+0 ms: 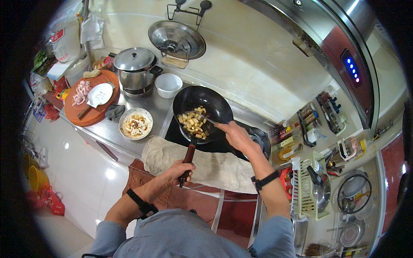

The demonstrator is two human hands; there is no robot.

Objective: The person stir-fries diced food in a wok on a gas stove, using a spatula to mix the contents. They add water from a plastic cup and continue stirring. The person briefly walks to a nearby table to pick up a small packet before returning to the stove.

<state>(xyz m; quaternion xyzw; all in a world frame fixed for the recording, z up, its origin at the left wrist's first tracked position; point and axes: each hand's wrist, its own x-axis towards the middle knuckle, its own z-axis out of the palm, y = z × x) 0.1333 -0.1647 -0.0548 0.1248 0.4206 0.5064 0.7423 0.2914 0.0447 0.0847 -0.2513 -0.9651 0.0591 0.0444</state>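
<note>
A black wok point(209, 96) sits tilted on the stove point(171, 130), its inside holding diced, golden-brown food point(193, 124). Around the wok's dark wooden handle point(189, 154), my left hand point(180, 172) is closed. My right hand point(237, 133) grips the handle of a spatula point(211, 121), whose metal end reaches into the food and is partly hidden by it. Left of the wok stands a patterned bowl point(122, 124) with pale food and brown sauce in it. A beige cloth point(206, 167) lies along the counter's front edge, under the wok handle.
An orange chopping board point(75, 113) bears sliced raw meat point(82, 93), a white dish point(100, 94) and a cleaver point(84, 112). Behind are a lidded steel pot point(134, 75) and a white plastic bowl point(168, 85). A range hood point(342, 42) overhangs the right; spice racks point(306, 125) line the wall.
</note>
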